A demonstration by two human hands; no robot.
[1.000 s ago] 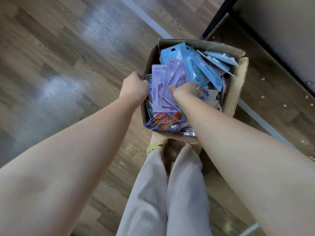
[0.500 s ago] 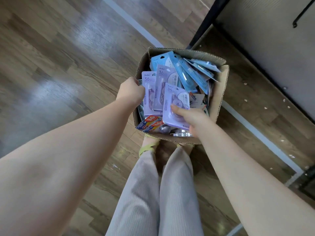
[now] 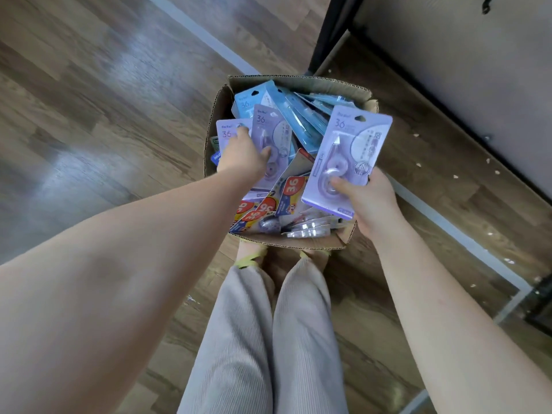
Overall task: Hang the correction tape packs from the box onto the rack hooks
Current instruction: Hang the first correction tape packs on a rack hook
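Right hand: the right hand [image 3: 369,201] pinches a lilac carded blister pack of correction tape [image 3: 348,158] by its lower edge, thumb on the front and fingers behind, holding it up clear of the box.
Left hand: the left hand [image 3: 240,155] reaches down into the box, its fingers curled onto a second lilac correction tape pack [image 3: 270,138] standing among the others; whether it grips or only touches it I cannot tell.
Box: an open brown cardboard box [image 3: 298,83] sits on the floor just under both hands, crowded with lilac, light blue packs [image 3: 301,115] and red-and-yellow carded packs [image 3: 288,192].
Rack: beyond the right hand, a pale panel with a black frame post [image 3: 330,34] and one small black hook [image 3: 487,6] at the frame's edge; no pack hangs in view.
Floor: dark wood-grain boards [image 3: 89,100] spread out past the left hand.
Progress: early, by my judgement; one pack is lifted, none is seen hung, and the box looks nearly full.
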